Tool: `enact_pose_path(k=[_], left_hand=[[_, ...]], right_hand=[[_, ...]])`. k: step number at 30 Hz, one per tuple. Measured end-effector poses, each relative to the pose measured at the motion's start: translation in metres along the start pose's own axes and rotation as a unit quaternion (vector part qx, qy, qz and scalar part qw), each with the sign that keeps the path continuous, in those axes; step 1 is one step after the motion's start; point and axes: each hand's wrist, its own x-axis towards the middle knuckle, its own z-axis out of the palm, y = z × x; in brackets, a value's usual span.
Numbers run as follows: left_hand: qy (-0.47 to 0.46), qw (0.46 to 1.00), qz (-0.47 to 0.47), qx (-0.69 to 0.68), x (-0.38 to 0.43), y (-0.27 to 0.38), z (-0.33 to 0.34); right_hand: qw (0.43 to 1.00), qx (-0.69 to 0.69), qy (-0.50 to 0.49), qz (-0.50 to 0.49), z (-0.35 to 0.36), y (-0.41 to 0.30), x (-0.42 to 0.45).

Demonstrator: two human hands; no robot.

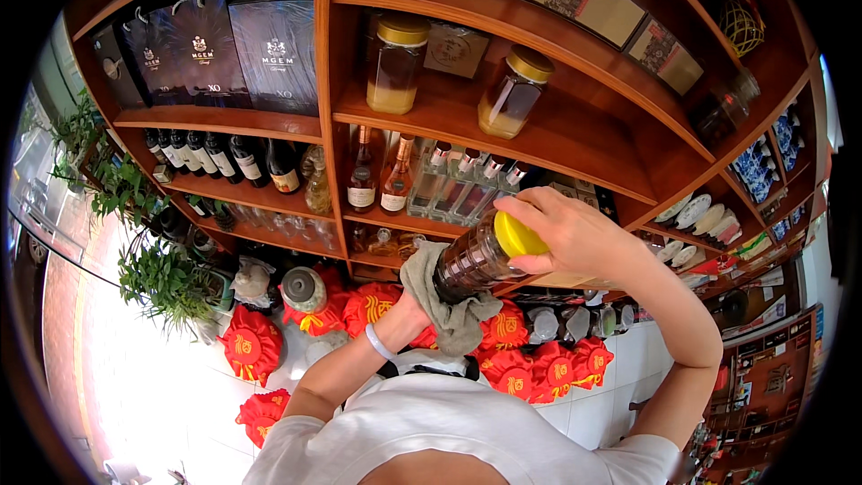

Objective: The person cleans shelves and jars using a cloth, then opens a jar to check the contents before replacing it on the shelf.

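Note:
A clear ribbed jar (475, 257) with dark contents lies tilted before my chest, its yellow lid (518, 234) up to the right. My right hand (566, 232) grips the lid end, thumb and fingers around it. A grey-green cloth (438, 303) covers the jar's bottom end and hangs down. Beneath that cloth is my left hand (407, 316), supporting the jar's base; its fingers are mostly hidden. A pale bangle circles the left wrist.
Wooden shelves (417, 122) ahead carry two gold-lidded jars (397, 67), wine bottles (219, 155), tall clear bottles (465, 182) and boxes. Red cloth-covered jars (249, 343) stand on the tiled floor. Potted plants (168, 269) are at the left, and plates (693, 212) stand on shelves at the right.

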Motion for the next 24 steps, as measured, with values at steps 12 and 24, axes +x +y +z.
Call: enact_pose_path(k=[12,24], left_hand=[[-0.034,0.999,-0.022,-0.010,0.001,0.005,-0.002],[0.075,0.994,-0.023,-0.072,-0.003,0.007,0.021]], right_hand=[[0.996,0.018,0.083,-0.034,0.016,0.011,-0.003],[0.939,0.196,0.283,-0.029,0.038,0.012,0.026]])
